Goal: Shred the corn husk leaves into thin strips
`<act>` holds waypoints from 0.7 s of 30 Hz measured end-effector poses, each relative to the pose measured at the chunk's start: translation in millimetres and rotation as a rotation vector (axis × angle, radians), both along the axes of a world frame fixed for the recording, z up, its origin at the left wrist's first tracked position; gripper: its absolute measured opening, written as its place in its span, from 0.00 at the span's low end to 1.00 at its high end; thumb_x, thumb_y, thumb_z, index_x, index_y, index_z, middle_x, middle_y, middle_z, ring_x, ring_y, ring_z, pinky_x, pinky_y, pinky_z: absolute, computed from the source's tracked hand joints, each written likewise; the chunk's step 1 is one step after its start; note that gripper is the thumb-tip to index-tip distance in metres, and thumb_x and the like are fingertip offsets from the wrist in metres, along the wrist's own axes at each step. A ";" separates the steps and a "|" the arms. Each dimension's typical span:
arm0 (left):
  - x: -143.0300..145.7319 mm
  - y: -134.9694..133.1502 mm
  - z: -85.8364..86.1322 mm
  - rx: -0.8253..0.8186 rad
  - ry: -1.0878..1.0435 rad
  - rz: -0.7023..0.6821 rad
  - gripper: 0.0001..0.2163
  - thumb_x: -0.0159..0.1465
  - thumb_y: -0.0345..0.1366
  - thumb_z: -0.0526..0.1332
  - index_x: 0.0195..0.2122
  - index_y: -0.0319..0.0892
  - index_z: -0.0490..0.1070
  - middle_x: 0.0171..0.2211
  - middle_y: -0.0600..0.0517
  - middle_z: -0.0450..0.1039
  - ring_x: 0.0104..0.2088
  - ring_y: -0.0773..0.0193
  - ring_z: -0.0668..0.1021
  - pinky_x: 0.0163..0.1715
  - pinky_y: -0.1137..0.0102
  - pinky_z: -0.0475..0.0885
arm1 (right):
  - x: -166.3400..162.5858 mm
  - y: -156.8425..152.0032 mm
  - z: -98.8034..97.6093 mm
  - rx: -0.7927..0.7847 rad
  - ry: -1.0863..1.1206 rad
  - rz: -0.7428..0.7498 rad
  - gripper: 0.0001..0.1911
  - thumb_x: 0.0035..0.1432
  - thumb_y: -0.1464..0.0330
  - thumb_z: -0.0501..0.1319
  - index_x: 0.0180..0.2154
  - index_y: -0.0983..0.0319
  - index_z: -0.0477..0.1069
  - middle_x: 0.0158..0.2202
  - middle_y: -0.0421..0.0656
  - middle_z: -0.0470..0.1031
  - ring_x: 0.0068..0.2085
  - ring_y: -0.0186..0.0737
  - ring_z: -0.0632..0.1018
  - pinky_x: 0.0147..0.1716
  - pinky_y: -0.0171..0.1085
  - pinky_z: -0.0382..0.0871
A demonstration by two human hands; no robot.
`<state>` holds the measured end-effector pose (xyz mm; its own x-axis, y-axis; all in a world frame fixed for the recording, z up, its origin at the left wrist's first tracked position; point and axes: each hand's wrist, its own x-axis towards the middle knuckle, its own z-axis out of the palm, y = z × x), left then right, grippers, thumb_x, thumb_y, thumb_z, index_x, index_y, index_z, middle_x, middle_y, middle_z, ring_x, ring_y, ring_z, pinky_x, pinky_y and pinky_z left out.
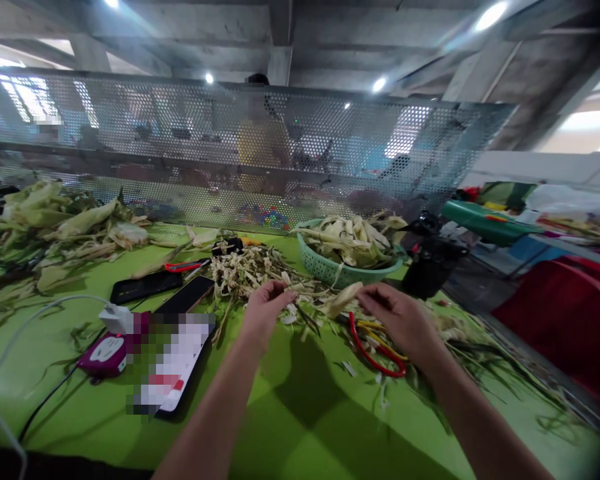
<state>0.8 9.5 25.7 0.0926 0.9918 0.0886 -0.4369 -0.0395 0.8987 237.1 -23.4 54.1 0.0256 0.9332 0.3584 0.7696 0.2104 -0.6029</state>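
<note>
My left hand (pixel 267 305) is closed in a pinch over the green table, with a small pale piece of corn husk (pixel 287 281) at the fingertips. To its right, my right hand (pixel 403 321) pinches the end of a wider dry corn husk strip (pixel 344 300), which points toward the left hand. Just behind the left hand lies a heap of small knotted husk pieces (pixel 245 270). Below the right fingers are a curved red handle (pixel 379 363) and a yellow one, their tool partly hidden among scraps.
A green basket (pixel 353 273) of husks stands behind the hands, beside a black container (pixel 427 270). Loose husks (pixel 75 223) cover the left back. Phones (pixel 187 297), a purple power block (pixel 107 353) and cables lie left. A perforated screen (pixel 180 153) separates a person beyond.
</note>
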 end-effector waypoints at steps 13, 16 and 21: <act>-3.8 -0.9 -1.5 -0.058 -0.088 -0.002 0.13 0.46 0.38 0.71 0.30 0.41 0.72 0.26 0.57 0.69 0.27 0.73 0.69 0.31 0.76 0.64 | 15.4 -11.2 -27.6 -0.435 -0.687 -0.127 0.24 0.48 0.70 0.57 0.50 0.61 0.66 0.43 0.51 0.76 0.41 0.52 0.76 0.29 0.37 0.57; -4.6 -1.1 -0.5 -0.061 -0.099 0.013 0.14 0.45 0.39 0.71 0.30 0.40 0.72 0.26 0.57 0.69 0.27 0.72 0.70 0.31 0.75 0.64 | 13.9 -9.3 -26.1 -0.422 -0.691 -0.152 0.25 0.47 0.69 0.57 0.51 0.61 0.66 0.42 0.51 0.77 0.41 0.53 0.77 0.28 0.38 0.57; -5.5 -1.3 1.8 -0.082 -0.118 0.016 0.13 0.45 0.39 0.70 0.29 0.41 0.71 0.26 0.57 0.69 0.28 0.72 0.70 0.31 0.75 0.65 | 28.5 -13.7 -17.4 -0.318 -0.570 -0.156 0.31 0.50 0.66 0.57 0.58 0.60 0.62 0.47 0.51 0.76 0.43 0.53 0.77 0.35 0.40 0.65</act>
<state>-4.7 8.2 27.6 0.0701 0.9974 0.0167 -0.5396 0.0238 0.8416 265.6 -37.1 36.7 0.0567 0.9963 0.0641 0.9930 -0.0496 -0.1069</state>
